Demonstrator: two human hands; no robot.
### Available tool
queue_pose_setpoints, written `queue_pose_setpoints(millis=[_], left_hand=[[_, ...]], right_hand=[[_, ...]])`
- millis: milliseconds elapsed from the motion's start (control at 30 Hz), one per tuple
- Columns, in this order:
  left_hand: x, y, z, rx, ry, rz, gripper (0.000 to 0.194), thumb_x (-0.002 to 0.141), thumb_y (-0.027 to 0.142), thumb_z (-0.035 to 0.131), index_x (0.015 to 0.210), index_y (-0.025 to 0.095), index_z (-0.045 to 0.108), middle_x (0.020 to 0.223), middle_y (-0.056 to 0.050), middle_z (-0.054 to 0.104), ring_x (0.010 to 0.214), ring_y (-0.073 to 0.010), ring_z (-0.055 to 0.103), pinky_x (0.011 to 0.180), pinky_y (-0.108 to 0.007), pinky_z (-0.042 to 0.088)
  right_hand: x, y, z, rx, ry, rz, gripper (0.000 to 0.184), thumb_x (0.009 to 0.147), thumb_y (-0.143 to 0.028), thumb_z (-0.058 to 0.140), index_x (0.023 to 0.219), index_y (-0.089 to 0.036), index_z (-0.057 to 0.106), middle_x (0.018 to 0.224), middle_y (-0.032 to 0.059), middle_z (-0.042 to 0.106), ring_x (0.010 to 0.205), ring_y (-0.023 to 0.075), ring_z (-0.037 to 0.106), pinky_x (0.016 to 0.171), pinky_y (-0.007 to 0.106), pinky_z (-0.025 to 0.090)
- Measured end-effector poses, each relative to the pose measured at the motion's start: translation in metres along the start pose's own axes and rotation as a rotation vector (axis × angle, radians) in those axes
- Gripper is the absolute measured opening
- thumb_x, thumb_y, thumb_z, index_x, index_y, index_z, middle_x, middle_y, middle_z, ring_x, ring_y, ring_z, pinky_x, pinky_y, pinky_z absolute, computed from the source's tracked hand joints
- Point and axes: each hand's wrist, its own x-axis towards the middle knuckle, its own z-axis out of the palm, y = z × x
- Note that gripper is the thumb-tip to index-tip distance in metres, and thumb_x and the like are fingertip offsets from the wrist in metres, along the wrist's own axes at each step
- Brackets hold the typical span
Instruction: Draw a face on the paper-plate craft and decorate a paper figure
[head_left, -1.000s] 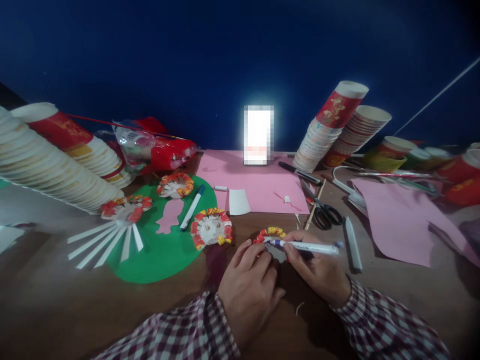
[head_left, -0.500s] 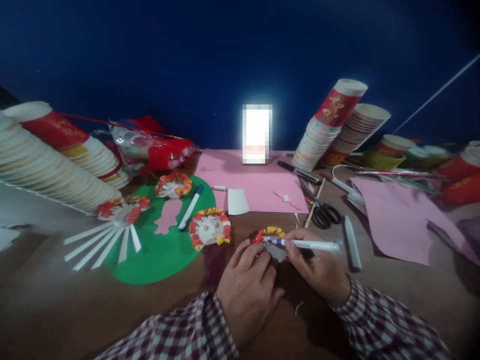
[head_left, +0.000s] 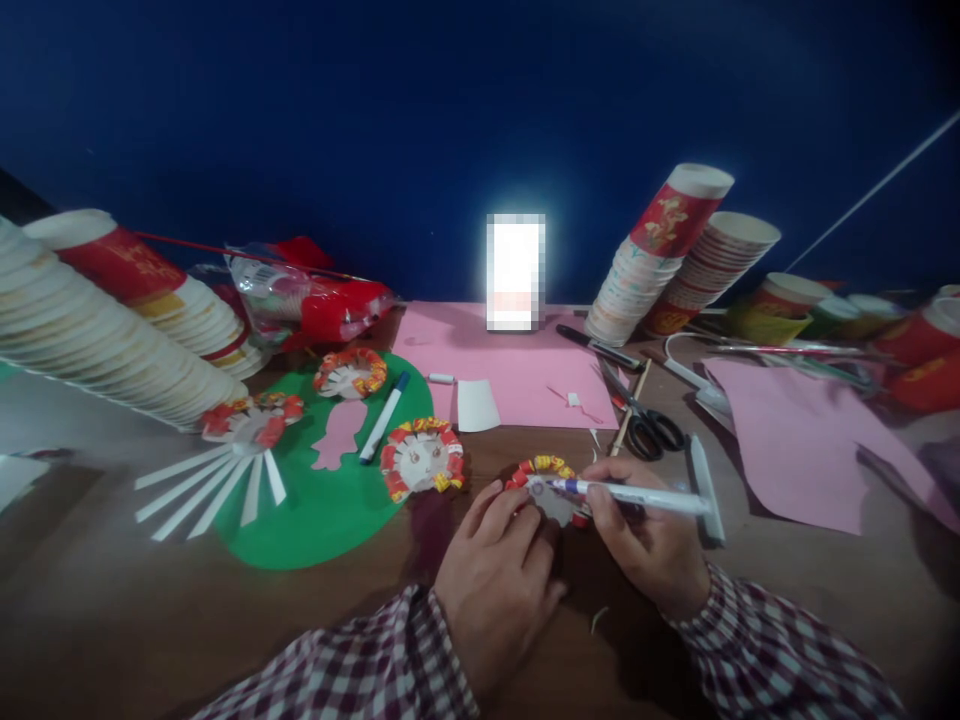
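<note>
In the head view my right hand (head_left: 652, 545) grips a white marker (head_left: 637, 492) with a purple tip end, slanted to the left. Its tip is at the pale middle of a cut paper cup (head_left: 556, 510) whose rim is curled into red and yellow rolls. A small purple ring is drawn there. My left hand (head_left: 499, 575) holds this cup piece against the table, fingers bent over its left and lower edge, hiding much of it. Left of it lies a similar cut cup with a drawn face (head_left: 424, 465).
A green paper disc (head_left: 315, 520) bears a pink cutout (head_left: 340, 435), a capped marker (head_left: 385, 418) and more curled cups. Scissors (head_left: 654, 430) and a utility knife (head_left: 600, 350) lie at the right. Stacked paper cups (head_left: 645, 265) and a lit phone (head_left: 515, 270) stand behind.
My right hand has shifted slightly right, and the marker tip has moved right, showing the purple ring on the cup piece. My left hand stays nearly in place.
</note>
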Motion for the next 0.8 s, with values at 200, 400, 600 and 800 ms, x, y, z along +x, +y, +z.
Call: queue_pose_setpoints(millis=[200,400,600,800], left_hand=[[-0.0014,-0.0013,0.001,0.008,-0.02,0.016,0.039,0.083,0.041,0.057,0.113,0.017,0.054,0.11,-0.003,0.058,0.117,-0.023,0.042,0.112,-0.041,0.017],[-0.0006,-0.0013,-0.0037,-0.005,-0.06,0.01,0.04,0.084,0.043,0.056,0.113,0.016,0.053,0.11,-0.004,0.057,0.117,-0.0221,0.041,0.112,-0.04,0.021],[-0.001,-0.0012,-0.0047,0.015,-0.084,0.005,0.038,0.083,0.042,0.057,0.111,0.017,0.053,0.11,-0.003,0.056,0.119,-0.0209,0.041,0.111,-0.04,0.023],[-0.0007,-0.0008,-0.004,0.031,-0.063,0.014,0.036,0.083,0.042,0.057,0.11,0.017,0.054,0.107,-0.004,0.058,0.116,-0.021,0.043,0.112,-0.04,0.021]], right_hand=[[0.0023,-0.0028,0.0,-0.079,-0.021,-0.113,0.004,0.082,-0.02,0.055,0.084,-0.019,0.059,0.071,0.0015,0.064,0.063,0.0141,0.06,0.062,0.026,0.048],[0.0027,-0.0011,0.0006,-0.069,-0.024,-0.119,0.004,0.082,-0.02,0.056,0.085,-0.019,0.059,0.072,0.0014,0.064,0.063,0.0138,0.06,0.059,0.025,0.047],[0.0034,-0.0023,0.0,-0.077,-0.021,-0.117,0.006,0.083,-0.023,0.053,0.084,-0.019,0.059,0.073,0.0026,0.063,0.065,0.0155,0.06,0.059,0.026,0.048],[0.0035,-0.0043,-0.0007,-0.093,-0.018,-0.123,0.009,0.084,-0.025,0.052,0.086,-0.019,0.058,0.074,0.0035,0.065,0.065,0.0164,0.061,0.06,0.027,0.048]])
